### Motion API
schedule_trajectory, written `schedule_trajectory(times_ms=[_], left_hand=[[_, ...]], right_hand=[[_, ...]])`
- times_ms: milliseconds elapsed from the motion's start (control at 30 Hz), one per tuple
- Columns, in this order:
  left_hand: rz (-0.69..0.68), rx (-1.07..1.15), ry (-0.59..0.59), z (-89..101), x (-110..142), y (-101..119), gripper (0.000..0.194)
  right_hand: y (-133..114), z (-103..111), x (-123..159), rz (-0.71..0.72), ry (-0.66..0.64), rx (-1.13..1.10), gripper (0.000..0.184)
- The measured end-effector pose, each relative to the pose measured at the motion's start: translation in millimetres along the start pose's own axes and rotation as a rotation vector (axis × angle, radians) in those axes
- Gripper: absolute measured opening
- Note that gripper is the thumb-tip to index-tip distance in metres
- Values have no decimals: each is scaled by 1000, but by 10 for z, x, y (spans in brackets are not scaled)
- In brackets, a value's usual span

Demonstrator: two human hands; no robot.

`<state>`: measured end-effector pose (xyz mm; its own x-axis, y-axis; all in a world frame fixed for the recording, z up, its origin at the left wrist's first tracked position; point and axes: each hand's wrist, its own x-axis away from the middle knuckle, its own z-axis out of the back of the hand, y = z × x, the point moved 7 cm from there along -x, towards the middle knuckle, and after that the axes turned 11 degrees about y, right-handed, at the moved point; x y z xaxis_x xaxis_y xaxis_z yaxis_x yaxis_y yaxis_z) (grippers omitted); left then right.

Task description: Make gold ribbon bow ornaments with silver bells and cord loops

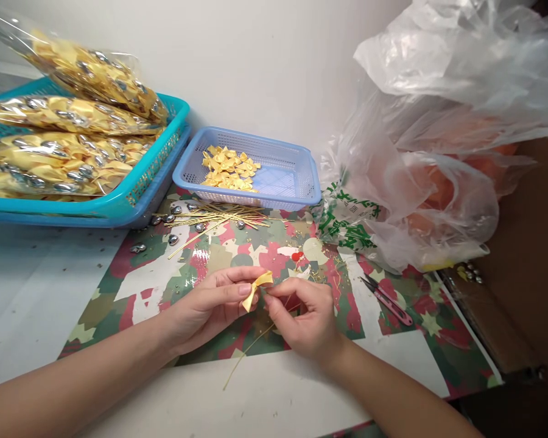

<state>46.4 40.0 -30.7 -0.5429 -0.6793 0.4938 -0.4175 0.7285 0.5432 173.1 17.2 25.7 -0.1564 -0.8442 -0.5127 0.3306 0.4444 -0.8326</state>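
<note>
Left hand (221, 301) pinches yellow ribbon bow (256, 291) above camo-patterned sheet (196, 267), near side; my right hand (304, 310) pinches beside it. Pale wall (256, 67) far, plastic bags (406, 176) right.

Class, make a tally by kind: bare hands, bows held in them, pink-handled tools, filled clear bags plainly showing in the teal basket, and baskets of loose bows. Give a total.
Bare hands: 2
Held yellow bow: 1
Pink-handled tool: 1
Filled clear bags in the teal basket: 3
Light blue basket of loose bows: 1
Total: 8
</note>
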Motion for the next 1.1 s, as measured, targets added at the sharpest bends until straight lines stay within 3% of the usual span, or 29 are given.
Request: schedule_trajectory(times_ms=[200, 1100], left_hand=[[-15, 14, 50, 54, -16, 10, 27], [-8, 27, 66, 60, -12, 8, 29]], right_hand=[[3, -1, -2, 8, -4, -2, 11], [11, 5, -18, 29, 5, 15, 13]])
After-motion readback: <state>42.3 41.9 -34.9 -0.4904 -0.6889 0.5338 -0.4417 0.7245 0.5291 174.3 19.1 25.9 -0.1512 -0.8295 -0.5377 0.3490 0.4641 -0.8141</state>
